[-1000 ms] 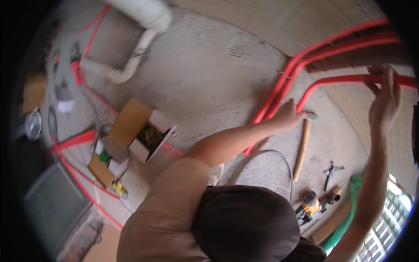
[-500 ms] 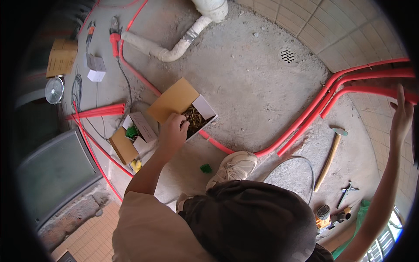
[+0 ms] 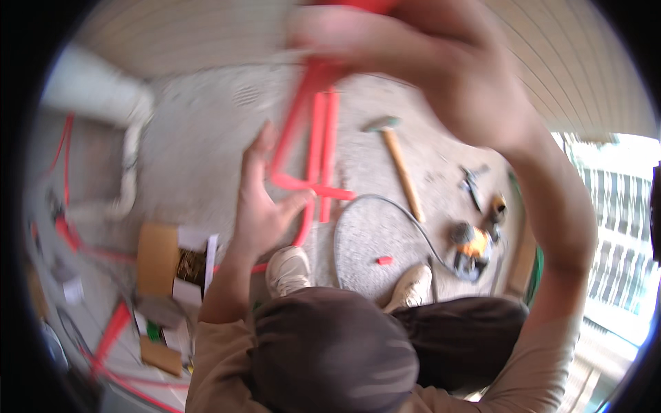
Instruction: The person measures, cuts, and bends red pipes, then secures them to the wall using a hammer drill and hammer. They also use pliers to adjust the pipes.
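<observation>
My left hand (image 3: pixel 256 206) is raised with thumb and fingers spread, close beside the bent lower part of a red pipe (image 3: pixel 292 127); I cannot tell whether the thumb touches it. At the top, blurred by motion, my right hand (image 3: pixel 327 33) is closed round the upper part of that pipe, with red showing above and below it. Two straight red pipes (image 3: pixel 318 138) lie on the floor behind. A short red pipe piece (image 3: pixel 385 261) rests on the floor near my right shoe (image 3: pixel 412 288).
To the right lie a hammer (image 3: pixel 401 168), a dark hand tool (image 3: pixel 472 187) and an orange power tool (image 3: pixel 472 242). A grey cable (image 3: pixel 396 204) curves across the floor. At left are an open cardboard box (image 3: pixel 157 260) of small metal pieces, a smaller box (image 3: pixel 162 354) and a white drainpipe (image 3: pixel 129 165).
The view has swung right. My left hand has left the open box and come beside the red pipe. My right hand has come up to the top with the pipe.
</observation>
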`<act>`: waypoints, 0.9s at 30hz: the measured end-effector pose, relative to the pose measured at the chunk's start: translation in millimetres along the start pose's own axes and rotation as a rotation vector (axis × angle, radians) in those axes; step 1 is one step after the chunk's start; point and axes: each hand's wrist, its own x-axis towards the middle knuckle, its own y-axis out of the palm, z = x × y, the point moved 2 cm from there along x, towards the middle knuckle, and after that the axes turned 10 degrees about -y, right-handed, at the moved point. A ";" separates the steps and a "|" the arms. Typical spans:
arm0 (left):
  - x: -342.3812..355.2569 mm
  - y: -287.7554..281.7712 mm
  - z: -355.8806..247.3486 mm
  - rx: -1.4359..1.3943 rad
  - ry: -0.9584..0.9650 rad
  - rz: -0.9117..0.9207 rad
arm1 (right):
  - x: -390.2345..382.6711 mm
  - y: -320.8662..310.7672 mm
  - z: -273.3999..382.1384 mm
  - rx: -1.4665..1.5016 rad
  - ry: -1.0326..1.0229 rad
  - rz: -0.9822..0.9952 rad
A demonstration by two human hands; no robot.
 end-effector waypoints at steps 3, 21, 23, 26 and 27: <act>34.5 -3.4 5.9 -0.216 -0.175 0.322 | -19.0 -8.4 26.5 -0.263 -0.175 -0.056; 3.5 50.5 -25.2 -0.456 -0.297 0.153 | -658.1 76.5 -43.2 0.160 1.207 -1.190; 3.9 62.9 -45.5 -0.412 -0.286 0.067 | -681.2 116.1 -54.3 0.269 1.266 -1.154; -8.7 102.5 -79.8 -0.372 -0.239 0.011 | -701.3 162.0 -78.1 0.394 1.244 -1.028; -13.3 114.2 -86.7 -0.370 -0.232 0.009 | -697.8 165.9 -80.9 0.436 1.243 -0.962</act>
